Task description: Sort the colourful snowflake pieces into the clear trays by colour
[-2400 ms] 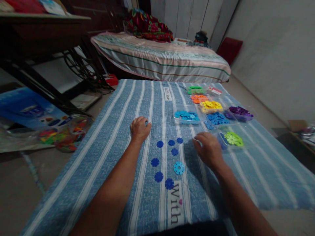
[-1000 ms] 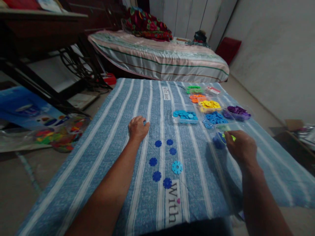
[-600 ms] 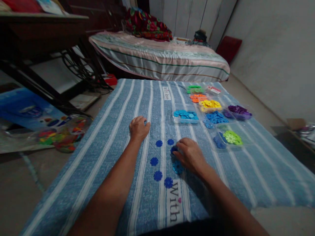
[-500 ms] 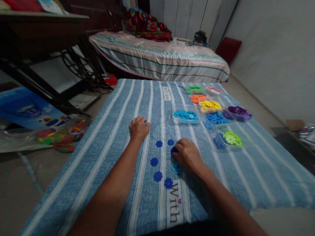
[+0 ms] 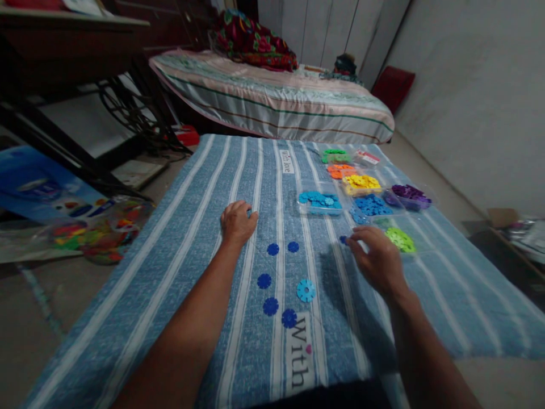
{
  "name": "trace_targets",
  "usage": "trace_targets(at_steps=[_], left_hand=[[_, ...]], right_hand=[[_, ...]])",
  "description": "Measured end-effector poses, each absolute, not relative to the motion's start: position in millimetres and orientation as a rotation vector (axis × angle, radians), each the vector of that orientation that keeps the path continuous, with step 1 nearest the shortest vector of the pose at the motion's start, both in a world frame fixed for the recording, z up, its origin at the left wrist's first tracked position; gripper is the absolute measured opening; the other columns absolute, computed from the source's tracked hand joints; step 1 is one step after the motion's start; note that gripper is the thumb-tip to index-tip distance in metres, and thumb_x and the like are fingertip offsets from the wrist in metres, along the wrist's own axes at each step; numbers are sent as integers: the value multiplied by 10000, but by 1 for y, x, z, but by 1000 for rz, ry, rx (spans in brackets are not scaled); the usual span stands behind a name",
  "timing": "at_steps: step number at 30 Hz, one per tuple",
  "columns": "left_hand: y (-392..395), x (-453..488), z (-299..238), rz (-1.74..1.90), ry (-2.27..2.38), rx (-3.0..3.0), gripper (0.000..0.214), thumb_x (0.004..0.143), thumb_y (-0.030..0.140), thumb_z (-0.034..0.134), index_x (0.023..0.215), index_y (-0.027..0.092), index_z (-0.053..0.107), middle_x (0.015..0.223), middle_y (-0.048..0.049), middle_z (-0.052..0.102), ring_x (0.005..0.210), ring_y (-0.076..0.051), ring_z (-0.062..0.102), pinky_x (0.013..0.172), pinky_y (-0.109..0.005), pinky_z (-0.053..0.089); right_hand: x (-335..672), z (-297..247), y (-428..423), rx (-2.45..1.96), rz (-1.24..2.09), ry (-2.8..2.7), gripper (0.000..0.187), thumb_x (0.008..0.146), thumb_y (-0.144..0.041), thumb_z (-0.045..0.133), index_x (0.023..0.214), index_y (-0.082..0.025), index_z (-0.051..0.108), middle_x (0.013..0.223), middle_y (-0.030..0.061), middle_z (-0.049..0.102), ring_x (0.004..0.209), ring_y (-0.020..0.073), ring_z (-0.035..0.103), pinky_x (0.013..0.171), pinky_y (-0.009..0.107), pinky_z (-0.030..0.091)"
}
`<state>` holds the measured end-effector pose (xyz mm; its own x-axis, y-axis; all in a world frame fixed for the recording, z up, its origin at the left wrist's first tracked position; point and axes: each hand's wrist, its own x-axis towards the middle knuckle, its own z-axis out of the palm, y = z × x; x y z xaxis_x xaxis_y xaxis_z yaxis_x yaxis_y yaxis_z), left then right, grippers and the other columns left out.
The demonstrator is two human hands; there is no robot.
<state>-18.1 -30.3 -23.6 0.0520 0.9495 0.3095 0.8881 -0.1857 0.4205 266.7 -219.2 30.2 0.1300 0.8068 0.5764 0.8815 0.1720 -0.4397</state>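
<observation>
Several dark blue snowflake discs (image 5: 271,307) and one light blue snowflake disc (image 5: 305,290) lie spread in a loose ring on the striped cloth. Between thumb and fingertips, my right hand (image 5: 377,258) pinches a dark blue disc (image 5: 343,240), right of the ring and close to the tubs. My left hand (image 5: 238,222) rests on the cloth beyond the ring's left side, fingers curled. A small bit of blue shows by its thumb; whether it is a piece or the cloth is unclear.
Clear tubs stand at the right: light blue discs (image 5: 320,201), yellow discs (image 5: 361,183), blue discs (image 5: 370,205), purple discs (image 5: 409,196) and lime green discs (image 5: 400,241). Orange discs (image 5: 340,171) and green discs (image 5: 334,154) lie behind. A bed (image 5: 276,102) stands beyond the table.
My right hand has moved right, away from the ring, with the dark blue disc pinched in it. This uncovers the light blue disc. My left hand stays nearly still.
</observation>
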Motion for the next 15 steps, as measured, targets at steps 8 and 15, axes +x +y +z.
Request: trace_targets(at_steps=[8, 15], left_hand=[[-29, -19, -25, 798, 1927, 2213, 234, 850, 317, 569, 995, 222, 726, 1320, -102, 680, 1276, -310, 576, 1110, -467, 429], [-29, -19, -25, 806, 1916, 2233, 243, 842, 312, 574, 1000, 225, 737, 1271, -102, 700, 1232, -316, 598, 1076, -478, 450]], right_hand=[[356, 34, -227, -2171, -379, -1379, 246, 817, -385, 552, 731, -208, 700, 816, 106, 695, 741, 254, 600, 679, 367, 431], [333, 28, -230, -2136, -347, -1466, 279, 859, -370, 539, 740, -190, 717, 818, 116, 702, 762, 259, 624, 716, 383, 463]])
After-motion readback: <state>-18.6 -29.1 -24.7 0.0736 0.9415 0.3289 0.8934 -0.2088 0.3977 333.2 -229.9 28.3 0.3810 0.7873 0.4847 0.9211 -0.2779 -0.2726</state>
